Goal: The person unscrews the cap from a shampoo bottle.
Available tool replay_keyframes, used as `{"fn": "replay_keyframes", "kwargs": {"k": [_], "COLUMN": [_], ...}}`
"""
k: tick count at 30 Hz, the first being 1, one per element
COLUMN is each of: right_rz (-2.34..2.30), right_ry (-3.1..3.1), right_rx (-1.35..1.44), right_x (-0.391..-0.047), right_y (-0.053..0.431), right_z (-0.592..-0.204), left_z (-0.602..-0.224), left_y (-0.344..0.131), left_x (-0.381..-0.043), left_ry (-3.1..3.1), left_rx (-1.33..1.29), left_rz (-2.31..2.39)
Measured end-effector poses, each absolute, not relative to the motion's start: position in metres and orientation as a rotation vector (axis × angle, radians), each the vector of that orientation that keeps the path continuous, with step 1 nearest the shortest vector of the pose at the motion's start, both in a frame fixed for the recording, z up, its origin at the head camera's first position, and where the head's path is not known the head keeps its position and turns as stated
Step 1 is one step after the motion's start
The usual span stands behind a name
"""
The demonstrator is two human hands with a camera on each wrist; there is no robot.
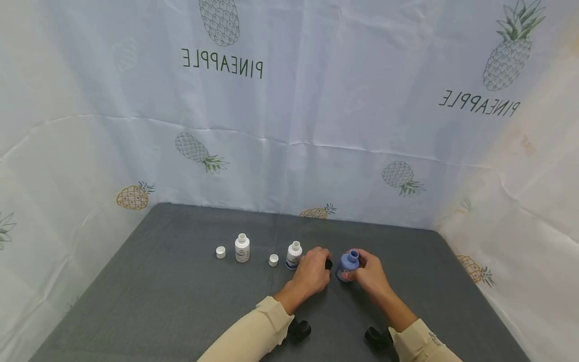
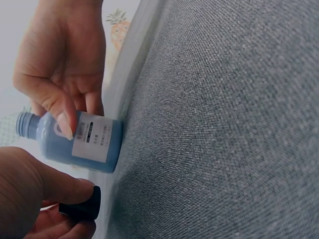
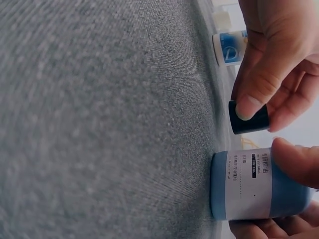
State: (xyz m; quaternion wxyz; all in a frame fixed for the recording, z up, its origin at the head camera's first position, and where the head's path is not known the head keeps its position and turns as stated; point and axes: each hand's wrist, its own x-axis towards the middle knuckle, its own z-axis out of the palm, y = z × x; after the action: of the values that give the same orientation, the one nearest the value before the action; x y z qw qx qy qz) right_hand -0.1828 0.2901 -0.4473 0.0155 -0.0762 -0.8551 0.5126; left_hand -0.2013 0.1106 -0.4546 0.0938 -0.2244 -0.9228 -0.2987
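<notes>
My left hand [image 1: 312, 270] pinches a black cap [image 3: 247, 117] between thumb and fingers, just above the cloth and beside the blue bottle. My right hand [image 1: 372, 274] grips the blue bottle [image 2: 84, 139] around its body, thumb against the pale printed label. This bottle stands upright with its base at the cloth, and its threaded neck is uncovered. In the head view the left fingers hide most of the cap. Close to the left of that hand stands an uncapped white bottle [image 1: 293, 255] with a blue label band.
Another uncapped white bottle [image 1: 242, 248] stands farther left. One white cap [image 1: 220, 252] lies beside it, and a second white cap [image 1: 273, 260] lies between the two white bottles. Grey cloth covers the table [image 1: 181, 301]; a pineapple-print curtain [image 1: 289, 100] rises behind it.
</notes>
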Motion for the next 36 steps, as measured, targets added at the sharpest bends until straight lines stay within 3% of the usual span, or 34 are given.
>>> {"fn": "replay_keyframes", "kwargs": {"k": [36], "right_rz": [1.643], "right_ry": [-2.684], "right_rx": [-0.11], "right_x": [-0.179], "right_y": [0.2972], "right_z": [-0.4402], "left_z": [-0.4583], "left_y": [0.1127], "left_x": [-0.2065], "left_ry": [-2.789], "left_rx": [-0.708], "left_rz": [-0.841]}}
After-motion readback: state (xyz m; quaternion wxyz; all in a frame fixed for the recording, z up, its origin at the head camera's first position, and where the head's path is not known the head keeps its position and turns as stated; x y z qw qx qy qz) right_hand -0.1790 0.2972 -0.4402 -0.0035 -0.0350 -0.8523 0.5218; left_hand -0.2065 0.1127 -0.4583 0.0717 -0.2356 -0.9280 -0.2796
